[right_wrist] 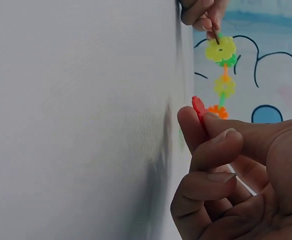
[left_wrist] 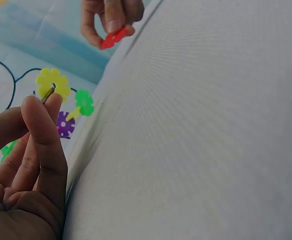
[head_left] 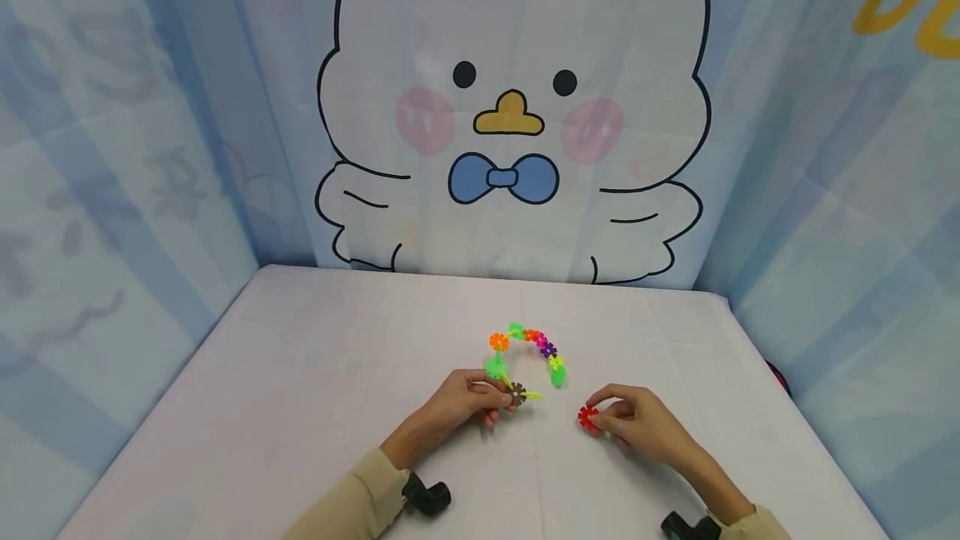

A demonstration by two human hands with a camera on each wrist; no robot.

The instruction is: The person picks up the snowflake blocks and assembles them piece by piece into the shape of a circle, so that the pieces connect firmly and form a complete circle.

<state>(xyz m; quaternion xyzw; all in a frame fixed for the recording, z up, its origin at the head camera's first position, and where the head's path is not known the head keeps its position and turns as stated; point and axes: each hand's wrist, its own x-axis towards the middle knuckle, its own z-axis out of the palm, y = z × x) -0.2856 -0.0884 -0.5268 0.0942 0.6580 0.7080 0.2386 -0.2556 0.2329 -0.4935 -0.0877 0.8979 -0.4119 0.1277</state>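
My left hand (head_left: 468, 397) pinches a brown notched plastic disc (head_left: 517, 394) between thumb and fingers. That disc is one end of a curved chain of interlocking snowflake discs in several colours. A yellow disc (right_wrist: 223, 47) slots into the brown one, edge-on in the head view. The chain arcs away over the table through an orange disc (head_left: 498, 342) and a purple disc (head_left: 549, 350) to a green disc (head_left: 558, 377) at its other end. To the right, apart from the chain, my right hand (head_left: 637, 422) holds a loose red disc (head_left: 587, 418) between thumb and index finger.
A white cloth covers the table (head_left: 337, 332). Printed curtains (head_left: 510, 232) with a cartoon bird stand behind it and along both sides. Each wrist carries a black camera mount, the left one (head_left: 427, 497) low over the cloth. Something dark and red (head_left: 778, 377) shows past the right edge.
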